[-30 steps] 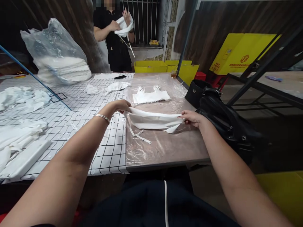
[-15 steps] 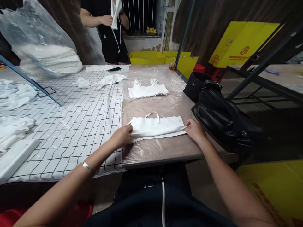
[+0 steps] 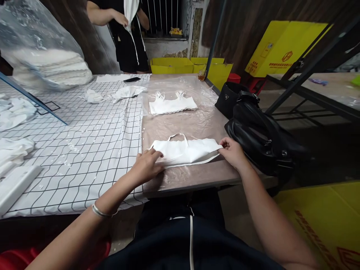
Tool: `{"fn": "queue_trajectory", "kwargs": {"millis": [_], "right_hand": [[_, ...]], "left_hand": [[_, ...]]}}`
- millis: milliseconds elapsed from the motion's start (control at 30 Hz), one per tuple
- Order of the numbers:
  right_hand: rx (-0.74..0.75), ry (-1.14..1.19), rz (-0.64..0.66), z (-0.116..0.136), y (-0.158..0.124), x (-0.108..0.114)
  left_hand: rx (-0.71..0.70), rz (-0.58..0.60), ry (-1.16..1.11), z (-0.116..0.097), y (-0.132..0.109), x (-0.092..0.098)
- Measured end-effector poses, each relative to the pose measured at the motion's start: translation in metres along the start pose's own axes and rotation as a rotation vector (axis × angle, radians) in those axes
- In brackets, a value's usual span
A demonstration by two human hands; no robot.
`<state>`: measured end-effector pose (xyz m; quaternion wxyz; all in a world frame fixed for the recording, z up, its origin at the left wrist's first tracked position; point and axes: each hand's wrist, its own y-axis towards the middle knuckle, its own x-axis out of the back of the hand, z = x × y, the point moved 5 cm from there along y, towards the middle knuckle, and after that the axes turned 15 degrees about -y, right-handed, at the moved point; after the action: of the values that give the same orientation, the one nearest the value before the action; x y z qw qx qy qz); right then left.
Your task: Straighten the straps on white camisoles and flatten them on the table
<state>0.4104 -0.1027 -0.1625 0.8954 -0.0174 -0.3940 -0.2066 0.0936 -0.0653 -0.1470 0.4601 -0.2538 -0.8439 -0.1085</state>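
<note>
A small white strappy garment lies flat on the plastic-covered brown table in front of me. My left hand rests on its left end, fingers curled over the edge. At its right end, my right hand pinches the corner of the fabric. A strap loop sticks up along the garment's far edge. A second folded white garment lies further back on the same plastic sheet.
A black handbag sits at the table's right edge. A black-grid white cloth covers the left, with white garments and a filled clear bag. Across the table a person in black handles a white garment. Yellow boxes stand behind.
The garment went from held up and stretched between my hands to lying flat on the table. My hands have stayed at its two ends, and my left hand now presses on it.
</note>
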Motion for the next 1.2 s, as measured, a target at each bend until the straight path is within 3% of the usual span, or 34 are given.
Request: {"fn": "queue_trajectory", "kwargs": {"millis": [167,267,367,433,567,700,767,800,933,1000,1033,1100,1200], "right_hand": [[0.149,-0.047,-0.094,0.056,0.012,0.001],[0.083,0.059,0.094,0.075,0.018,-0.004],[0.084,0.243,0.404,0.085,0.02,-0.005],[0.203,0.265,0.476,0.091,0.022,0.003],[0.433,0.046,0.447,0.098,0.033,0.009],[0.468,0.025,0.671,0.114,0.04,-0.015],[0.446,0.051,0.694,0.13,0.045,-0.02],[0.435,0.047,0.658,0.141,0.05,-0.018],[0.374,0.058,0.442,0.194,0.071,-0.002],[0.347,0.158,0.396,0.225,0.078,0.006],[0.34,0.219,0.387,0.24,0.08,0.01],[0.329,0.336,0.376,0.269,0.08,0.017],[0.303,0.459,0.363,0.301,0.073,0.026]], "left_hand": [[-0.367,-0.136,-0.258,-0.081,0.034,0.008],[-0.326,-0.154,-0.269,-0.105,0.057,-0.01],[-0.196,-0.154,-0.447,-0.096,0.077,-0.025],[-0.155,-0.078,-0.7,-0.083,0.087,-0.025],[-0.208,0.136,-1.063,-0.069,0.091,0.0],[-0.285,0.242,-1.119,-0.064,0.088,0.032],[-0.273,0.16,-1.128,-0.056,0.089,0.048],[-0.243,0.048,-1.121,-0.049,0.09,0.058],[-0.179,-0.688,-0.985,-0.03,0.065,0.097],[-0.243,-0.887,-0.98,-0.035,0.04,0.101],[-0.276,-0.902,-1.016,-0.039,0.029,0.098],[-0.304,-0.824,-1.126,-0.047,0.015,0.082],[-0.224,-0.683,-1.276,-0.051,0.011,0.05]]}}
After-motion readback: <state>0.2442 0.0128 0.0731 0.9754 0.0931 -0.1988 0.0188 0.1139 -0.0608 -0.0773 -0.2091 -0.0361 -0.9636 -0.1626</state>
